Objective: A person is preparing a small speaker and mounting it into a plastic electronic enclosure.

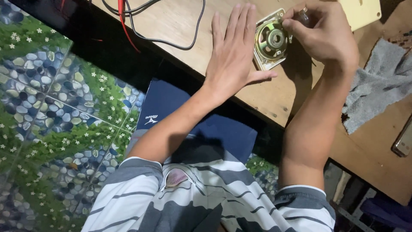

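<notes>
**Two hands on a small bare speaker**

Two hands meet at a small speaker (pixel 271 41) lying magnet-up on the wooden surface (pixel 274 96); the left hand (pixel 234 53) is spread flat, fingers just beside the speaker's square frame; the right hand (pixel 326 34) pinches something small and clear at the frame's upper corner, though what it is I cannot tell. The speaker looks stiff and dense at the magnet, its cone probably fragile; the metal frame edge seems the safest hold. Black and red cables (pixel 141 25) lie well apart to the left; a grey cloth (pixel 380 83) lies to the right; a dark flat device (pixel 404 139) sits at the edge.
</notes>
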